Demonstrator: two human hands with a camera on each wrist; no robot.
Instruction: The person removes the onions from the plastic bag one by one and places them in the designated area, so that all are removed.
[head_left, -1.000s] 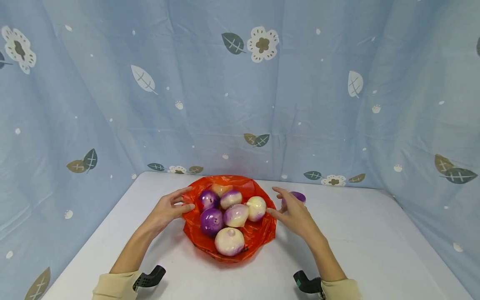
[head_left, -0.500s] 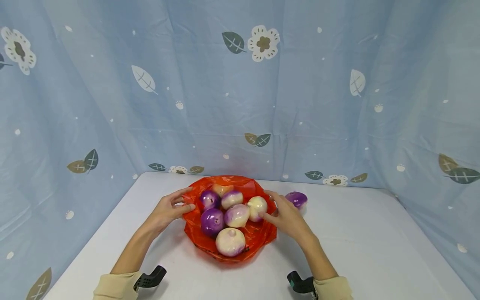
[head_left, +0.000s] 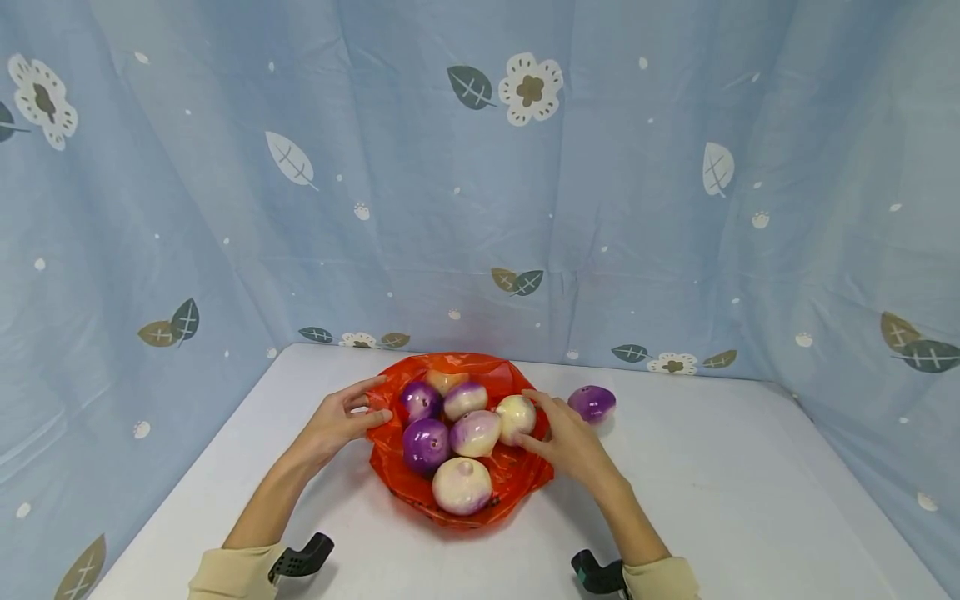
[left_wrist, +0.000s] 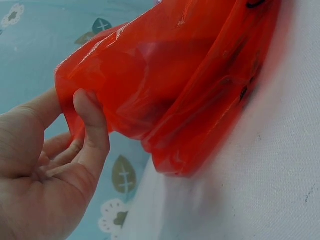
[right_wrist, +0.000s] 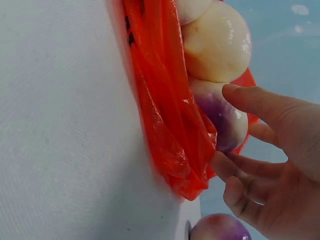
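Note:
A red plastic bag [head_left: 525,492] lies wide open on the white table with several glossy purple-and-white onions in it. At its left side my left hand [head_left: 337,425] pinches the rim, and the left wrist view shows the red film [left_wrist: 135,85] between thumb and fingers. On the right, my right hand [head_left: 573,442] has its thumb and fingers around a white onion [head_left: 516,417] inside the bag. In the right wrist view the thumb touches this onion's purple-tinged side [right_wrist: 225,120], with the fingers below it near the bag's edge.
Another purple onion [head_left: 592,404] lies on the table [head_left: 720,483] outside the bag, behind my right hand. A blue patterned curtain [head_left: 412,208] hangs along the back and sides.
My right hand has moved left from beside the bag onto the white onion, uncovering the purple onion behind it. The left hand keeps its place at the rim.

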